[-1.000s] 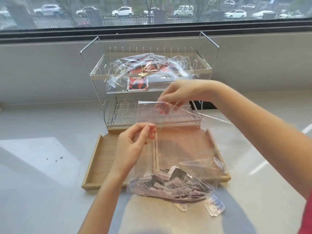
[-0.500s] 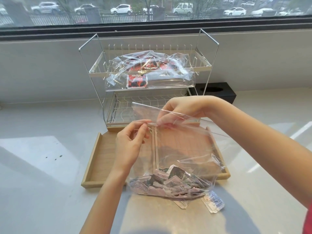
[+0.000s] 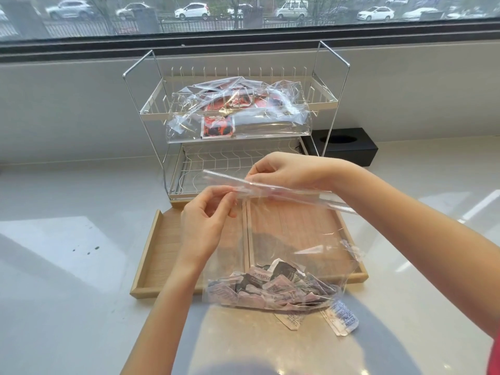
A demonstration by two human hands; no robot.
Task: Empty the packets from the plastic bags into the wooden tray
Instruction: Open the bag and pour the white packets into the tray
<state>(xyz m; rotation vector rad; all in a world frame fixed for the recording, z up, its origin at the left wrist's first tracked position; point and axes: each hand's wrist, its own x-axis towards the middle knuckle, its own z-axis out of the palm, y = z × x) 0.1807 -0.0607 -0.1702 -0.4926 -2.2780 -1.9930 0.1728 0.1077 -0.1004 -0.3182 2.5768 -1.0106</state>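
Note:
A clear plastic bag (image 3: pixel 292 239) stands upright over the wooden tray (image 3: pixel 162 247), which has two compartments. A heap of pale pink and dark packets (image 3: pixel 273 290) fills the bag's bottom, resting at the tray's near edge. My left hand (image 3: pixel 208 220) pinches the bag's top strip at its left end. My right hand (image 3: pixel 286 171) pinches the same strip a little farther right and behind. Two loose packets (image 3: pixel 341 318) lie on the counter just in front of the bag. A second clear bag with red packets (image 3: pixel 238 115) lies on the wire rack's upper shelf.
A two-tier white wire rack (image 3: pixel 327 104) stands right behind the tray, its lower shelf bare. A black box (image 3: pixel 349 147) sits to the rack's right against the wall. The counter (image 3: pixel 67 266) is pale and glossy, with a window ledge behind.
My right hand has dropped lower and nearer, bringing the bag's top strip down level with my left hand. The bag's bottom with the packets has stayed put.

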